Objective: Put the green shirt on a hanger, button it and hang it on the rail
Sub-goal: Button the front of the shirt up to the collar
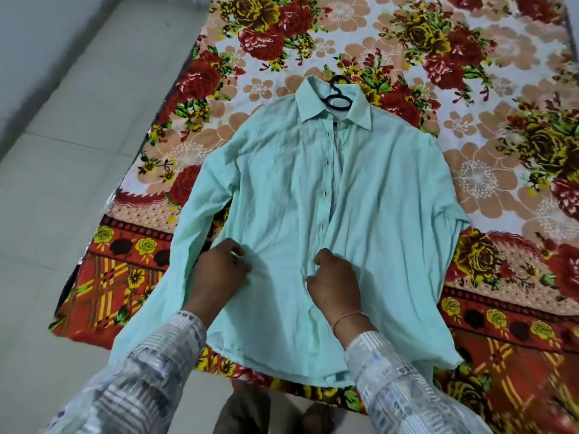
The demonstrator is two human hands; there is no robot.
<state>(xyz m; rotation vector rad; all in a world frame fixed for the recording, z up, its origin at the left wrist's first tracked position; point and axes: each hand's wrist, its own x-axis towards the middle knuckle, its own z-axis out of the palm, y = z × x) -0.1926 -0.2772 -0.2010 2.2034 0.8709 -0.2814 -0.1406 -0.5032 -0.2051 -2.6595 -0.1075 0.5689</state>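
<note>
The pale green shirt [313, 195] lies face up on a flowered bedspread, collar away from me, sleeves spread to both sides. A dark hanger [336, 97] sits inside it; only its hook and neck show at the collar. The front placket runs down the middle with several buttons visible and gapes a little near the collar. My left hand [219, 270] rests on the lower left front panel, fingers curled into the cloth. My right hand [335, 278] pinches the fabric at the lower placket. No rail is in view.
The red, orange and white flowered bedspread [470, 89] covers the bed. Pale tiled floor [78, 151] lies to the left and below the bed's near edge. My patterned sleeves and feet [250, 411] show at the bottom.
</note>
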